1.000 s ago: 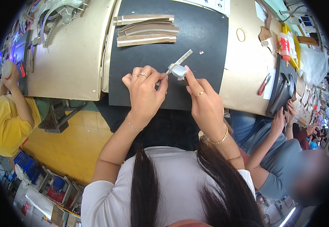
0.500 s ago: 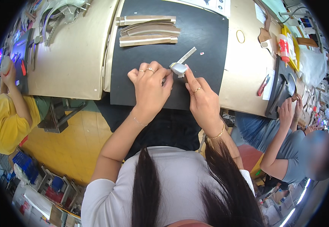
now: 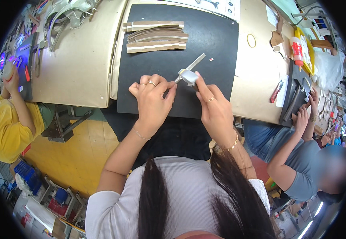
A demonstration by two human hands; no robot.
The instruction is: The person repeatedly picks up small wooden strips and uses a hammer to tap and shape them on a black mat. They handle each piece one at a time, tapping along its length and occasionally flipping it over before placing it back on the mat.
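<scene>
Pinching at the lower-left end of the grey tool [image 3: 188,76], the left hand [image 3: 152,99] brings thumb and index finger together right there, its other fingers curled back toward the palm. And look where the tool sits: between the two hands, over the black mat [image 3: 151,73], its rounded body just beyond the left fingertips and up to their right. The pale straight bar [image 3: 197,60] juts out beyond it, slanting up and to the right, away from all the fingers.

Over to the right hand [image 3: 217,113]: index fingertip against the right edge of the body, thumb below and partly hidden, so how firmly those fingers close, I cannot tell. Nor can I tell whether something small sits inside the left pinch.

Farther up the mat lies a group of brown strips [image 3: 157,37] with white bands, well apart from both hands. Out on the tan surface [image 3: 254,77], to the right, there's a yellow rubber band [image 3: 255,40], and beyond it a red-and-white bottle [image 3: 297,51].
</scene>
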